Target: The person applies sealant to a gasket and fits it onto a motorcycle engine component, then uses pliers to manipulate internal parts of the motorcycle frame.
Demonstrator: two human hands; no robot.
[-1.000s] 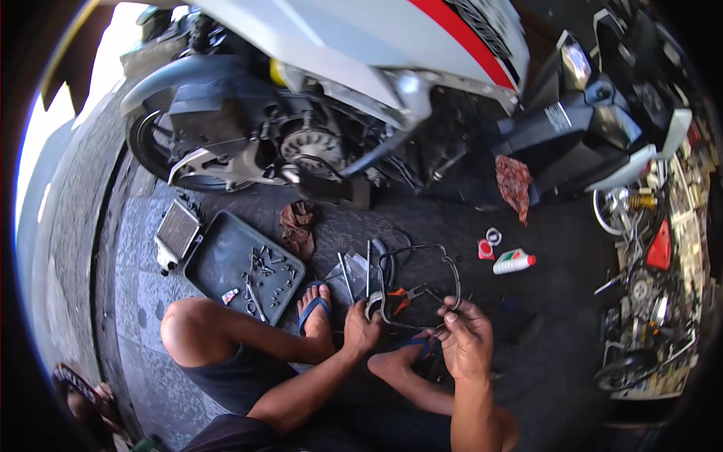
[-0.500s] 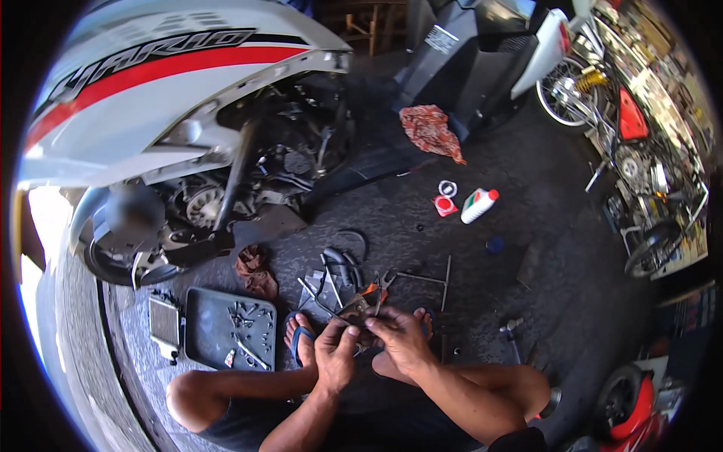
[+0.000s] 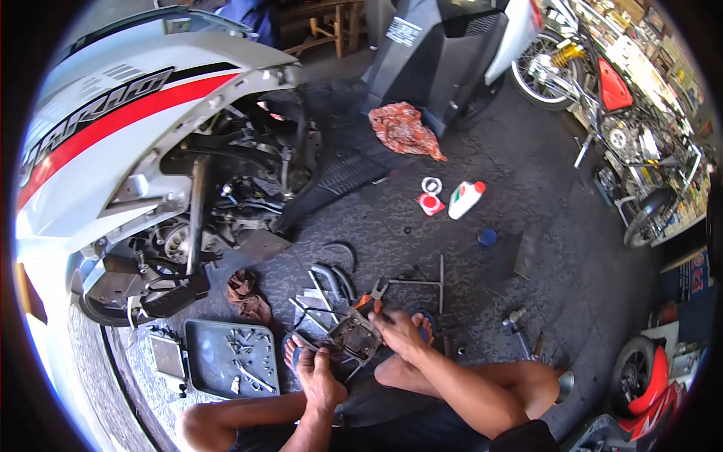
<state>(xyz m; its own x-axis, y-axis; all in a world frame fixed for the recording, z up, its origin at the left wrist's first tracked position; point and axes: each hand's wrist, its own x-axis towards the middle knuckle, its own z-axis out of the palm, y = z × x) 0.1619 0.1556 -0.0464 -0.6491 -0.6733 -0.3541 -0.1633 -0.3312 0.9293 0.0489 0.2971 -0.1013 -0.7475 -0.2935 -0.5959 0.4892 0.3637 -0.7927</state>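
Note:
A squarish grey metal housing (image 3: pixel 354 337), dirty and hollow in the middle, lies between my hands, in front of my feet. My right hand (image 3: pixel 401 333) is closed at its right edge, with the fingertips partly hidden. My left hand (image 3: pixel 318 377) is lower, over my left foot, its fingers bent together; what they hold, if anything, cannot be made out. Just beyond the housing are orange-handled pliers (image 3: pixel 373 295). Black curved hoses (image 3: pixel 335 280) and thin metal rods lie behind it, beside a T-handle wrench (image 3: pixel 441 282).
At left stand a grey tray (image 3: pixel 211 388) of bolts, a small radiator (image 3: pixel 167 354) and a brown rag (image 3: pixel 247 296). A partly stripped white scooter (image 3: pixel 113 158) is beyond. A white bottle (image 3: pixel 465 202), blue cap (image 3: pixel 487 237) and hammer (image 3: pixel 517 328) are rightward.
My hands have moved apart; the left has dropped toward my left foot. The housing shows more fully between them. The view has shifted, with the scooter farther left.

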